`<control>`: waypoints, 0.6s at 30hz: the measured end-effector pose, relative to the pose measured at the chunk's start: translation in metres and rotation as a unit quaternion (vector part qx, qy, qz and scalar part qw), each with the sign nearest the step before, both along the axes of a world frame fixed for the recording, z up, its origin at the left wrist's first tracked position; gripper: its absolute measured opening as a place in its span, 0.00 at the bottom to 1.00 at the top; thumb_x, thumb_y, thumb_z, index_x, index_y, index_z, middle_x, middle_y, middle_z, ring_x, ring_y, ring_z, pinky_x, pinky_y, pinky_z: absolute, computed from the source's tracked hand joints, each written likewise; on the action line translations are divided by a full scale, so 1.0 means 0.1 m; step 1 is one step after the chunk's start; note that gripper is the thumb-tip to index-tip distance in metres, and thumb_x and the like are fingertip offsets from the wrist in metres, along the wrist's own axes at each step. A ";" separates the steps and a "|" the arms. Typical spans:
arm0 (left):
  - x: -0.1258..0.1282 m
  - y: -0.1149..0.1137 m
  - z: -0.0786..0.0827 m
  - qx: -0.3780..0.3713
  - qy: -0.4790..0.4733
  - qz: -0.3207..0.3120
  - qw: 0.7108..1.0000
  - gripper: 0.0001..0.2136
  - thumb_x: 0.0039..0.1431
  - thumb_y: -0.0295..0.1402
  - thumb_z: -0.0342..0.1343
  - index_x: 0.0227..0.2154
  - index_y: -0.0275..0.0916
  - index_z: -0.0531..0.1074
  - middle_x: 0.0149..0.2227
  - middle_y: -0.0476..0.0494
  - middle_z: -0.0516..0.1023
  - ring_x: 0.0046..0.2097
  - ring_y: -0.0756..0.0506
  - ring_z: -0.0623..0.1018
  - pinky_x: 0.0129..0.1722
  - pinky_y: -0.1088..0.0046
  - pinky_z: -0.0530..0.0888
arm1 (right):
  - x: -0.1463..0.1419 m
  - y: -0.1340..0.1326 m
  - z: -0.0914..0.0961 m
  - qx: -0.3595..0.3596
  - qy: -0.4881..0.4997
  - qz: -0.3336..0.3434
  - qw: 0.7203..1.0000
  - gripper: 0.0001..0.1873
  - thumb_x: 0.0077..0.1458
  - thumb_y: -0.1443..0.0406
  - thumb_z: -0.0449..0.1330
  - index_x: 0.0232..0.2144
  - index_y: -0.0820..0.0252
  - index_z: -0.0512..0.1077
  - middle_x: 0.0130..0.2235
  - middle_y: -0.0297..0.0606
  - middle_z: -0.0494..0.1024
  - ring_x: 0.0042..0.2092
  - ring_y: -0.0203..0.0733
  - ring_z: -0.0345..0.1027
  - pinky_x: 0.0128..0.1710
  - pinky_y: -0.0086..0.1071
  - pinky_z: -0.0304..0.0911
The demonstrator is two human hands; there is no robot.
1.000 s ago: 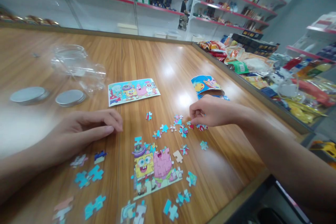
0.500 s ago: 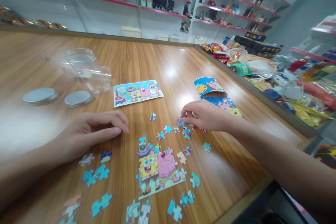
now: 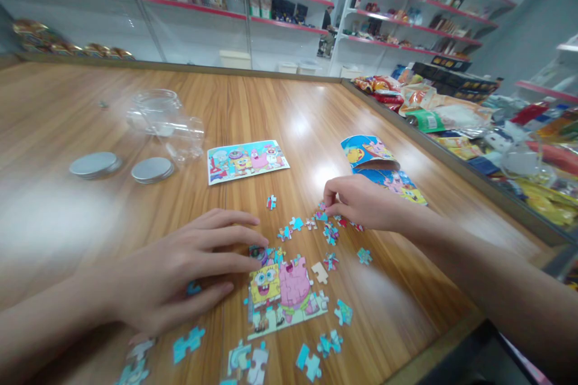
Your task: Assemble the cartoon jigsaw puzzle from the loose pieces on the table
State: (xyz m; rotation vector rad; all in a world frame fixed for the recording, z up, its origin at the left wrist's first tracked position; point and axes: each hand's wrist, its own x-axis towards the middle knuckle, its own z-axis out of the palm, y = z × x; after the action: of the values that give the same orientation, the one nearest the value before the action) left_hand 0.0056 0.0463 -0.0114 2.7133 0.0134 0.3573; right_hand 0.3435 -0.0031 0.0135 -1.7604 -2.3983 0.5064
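Puzzle (image 3: 295,290): partly joined, on the desk (image 3: 262,102), nearer than the picture card (image 3: 248,162)
Left hand (image 3: 178,264): fingers spread, tips over the puzzle's upper-left corner
Right hand (image 3: 365,201): curled at the loose pieces (image 3: 331,233); cannot tell whether it pinches one

One left hand (image 3: 180,267) and one right hand (image 3: 363,203) are reaching over one surface (image 3: 253,108). One part-joined puzzle (image 3: 294,286) is lying near, one picture card (image 3: 247,162) farther off, and two disc stacks (image 3: 152,168) are sitting left. One person (image 3: 327,27) is showing far off. Loose pieces (image 3: 331,233) are lying too crowded to count.
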 end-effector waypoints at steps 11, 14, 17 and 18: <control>0.04 -0.01 0.01 -0.012 0.020 0.002 1.000 0.22 0.58 0.23 0.54 0.55 0.44 0.71 0.59 0.40 0.72 0.63 0.35 0.65 0.61 0.53 0.71 | -0.07 -0.05 0.03 -0.013 -0.024 -0.011 1.000 0.05 0.58 0.70 0.59 0.37 0.61 0.75 0.38 0.41 0.78 0.40 0.42 0.71 0.39 0.32 0.60; 0.05 0.00 0.02 -0.016 0.023 0.000 1.000 0.23 0.58 0.22 0.54 0.55 0.44 0.71 0.59 0.40 0.72 0.63 0.35 0.65 0.60 0.53 0.72 | -0.06 -0.04 0.02 -0.010 -0.022 -0.010 1.000 0.04 0.57 0.71 0.60 0.35 0.61 0.74 0.39 0.42 0.77 0.41 0.42 0.71 0.40 0.32 0.61; 0.04 0.01 0.01 -0.020 0.025 -0.006 0.999 0.24 0.57 0.22 0.54 0.56 0.44 0.70 0.60 0.40 0.71 0.63 0.35 0.65 0.59 0.54 0.72 | -0.04 -0.04 0.02 0.004 -0.022 -0.010 1.000 0.03 0.57 0.71 0.61 0.34 0.62 0.74 0.40 0.43 0.77 0.42 0.43 0.71 0.40 0.32 0.61; 0.03 0.02 0.00 -0.021 0.025 -0.007 0.999 0.24 0.57 0.22 0.55 0.56 0.44 0.70 0.60 0.40 0.71 0.63 0.35 0.65 0.59 0.53 0.71 | -0.04 -0.04 0.02 0.006 -0.023 -0.011 1.000 0.02 0.56 0.71 0.61 0.34 0.62 0.74 0.40 0.43 0.77 0.41 0.42 0.71 0.39 0.32 0.60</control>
State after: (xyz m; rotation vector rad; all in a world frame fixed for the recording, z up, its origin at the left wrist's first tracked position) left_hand 0.0091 0.0482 -0.0114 2.6790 0.0153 0.2815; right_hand 0.3400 -0.0071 0.0152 -1.8113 -2.4040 0.4534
